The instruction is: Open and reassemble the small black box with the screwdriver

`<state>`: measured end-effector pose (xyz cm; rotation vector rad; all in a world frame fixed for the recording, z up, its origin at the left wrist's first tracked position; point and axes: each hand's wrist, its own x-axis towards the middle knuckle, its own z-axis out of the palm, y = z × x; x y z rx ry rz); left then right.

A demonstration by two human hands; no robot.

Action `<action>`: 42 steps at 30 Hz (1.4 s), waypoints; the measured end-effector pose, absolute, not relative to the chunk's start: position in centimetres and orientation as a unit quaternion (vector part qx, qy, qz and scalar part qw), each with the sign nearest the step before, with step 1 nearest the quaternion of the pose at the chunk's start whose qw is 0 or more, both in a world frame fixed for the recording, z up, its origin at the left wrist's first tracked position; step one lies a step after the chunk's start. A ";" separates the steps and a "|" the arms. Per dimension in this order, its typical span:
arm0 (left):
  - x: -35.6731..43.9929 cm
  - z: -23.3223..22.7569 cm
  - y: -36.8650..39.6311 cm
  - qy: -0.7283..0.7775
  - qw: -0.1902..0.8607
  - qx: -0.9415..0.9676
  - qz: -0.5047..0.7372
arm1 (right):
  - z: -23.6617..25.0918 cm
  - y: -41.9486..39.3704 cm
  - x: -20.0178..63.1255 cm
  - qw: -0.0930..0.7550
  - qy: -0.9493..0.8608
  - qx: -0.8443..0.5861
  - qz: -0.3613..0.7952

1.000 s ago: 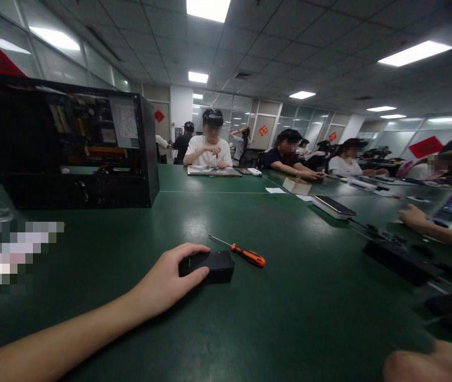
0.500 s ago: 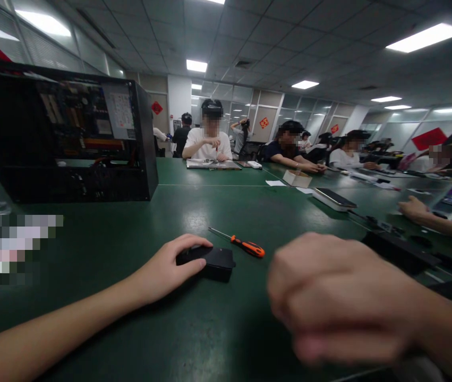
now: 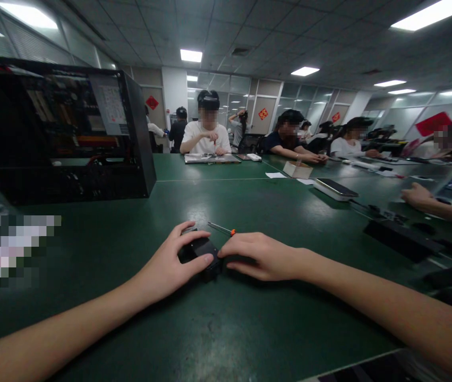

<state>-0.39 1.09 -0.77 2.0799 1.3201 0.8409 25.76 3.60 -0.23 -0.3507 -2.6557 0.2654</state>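
Observation:
A small black rectangular box (image 3: 204, 248) lies on the green tabletop, turned at an angle. My left hand (image 3: 172, 257) grips it from the left, thumb along the near side and fingers over the far side. From the right, my right hand (image 3: 263, 255) reaches in with curled fingers, its fingertips at the box's right end. Whether something tiny is between those fingertips is hidden. Just behind my right hand lies a screwdriver (image 3: 221, 228); its metal shaft and a bit of orange handle show, the rest being covered by the hand.
An open black computer case (image 3: 138, 143) stands at the left. Toward the right are a small open carton (image 3: 297, 169), a white device with a dark top (image 3: 335, 189) and a long black box (image 3: 401, 240). A co-worker's arm (image 3: 428, 204) reaches in; others sit across the table.
My right hand has come from the near right, blurred and fisted, to the right end of the box. The box has turned under my left hand. The screwdriver's handle is now mostly covered.

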 end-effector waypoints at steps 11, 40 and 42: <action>-0.4 -0.4 1.3 0.482 0.250 0.812 0.215 | -1.9 3.9 25.4 0.312 -0.948 -0.066 0.019; 0.5 0.3 -0.8 0.474 0.303 0.807 0.181 | 5.9 3.6 27.3 0.450 -0.821 -0.342 0.079; 0.3 0.6 -0.8 0.472 0.294 0.816 0.156 | 7.6 2.8 26.7 0.451 -0.834 -0.310 0.074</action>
